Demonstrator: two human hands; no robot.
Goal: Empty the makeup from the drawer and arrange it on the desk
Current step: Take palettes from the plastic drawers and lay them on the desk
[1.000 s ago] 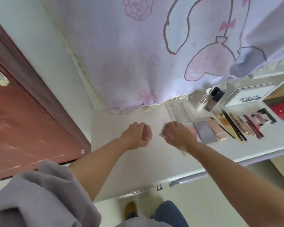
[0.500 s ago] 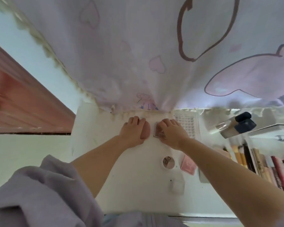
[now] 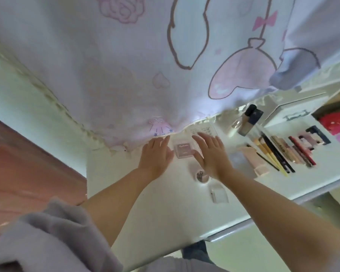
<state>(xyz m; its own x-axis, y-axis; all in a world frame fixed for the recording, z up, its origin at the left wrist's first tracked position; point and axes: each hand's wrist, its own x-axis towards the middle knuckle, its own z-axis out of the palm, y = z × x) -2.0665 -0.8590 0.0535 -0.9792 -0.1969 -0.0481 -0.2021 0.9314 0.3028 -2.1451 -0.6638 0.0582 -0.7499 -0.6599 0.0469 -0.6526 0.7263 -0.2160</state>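
Lying flat on the white bench (image 3: 155, 203), far from the near edge and just short of the hanging curtain (image 3: 126, 75), a small square pink compact (image 3: 183, 150) sits between the two hands. The left hand (image 3: 155, 156) rests palm-down just left of it, fingers straight and holding nothing; whether its thumb touches the compact's edge cannot be told. The right hand (image 3: 211, 156) is spread flat just right of the compact, fingers straight and loose, its thumb at the compact's right edge, its grip empty too. Near the right wrist a small round pot (image 3: 201, 176) shows, partly hidden, and nearer still a small white case (image 3: 219, 194). Farther right, a pale pink tube (image 3: 252, 159) lies beside a row of brushes and pencils (image 3: 273, 154) and lipsticks (image 3: 302, 148). A foundation bottle (image 3: 248, 122) with a dark cap stands at the far side, below the curtain's hem.
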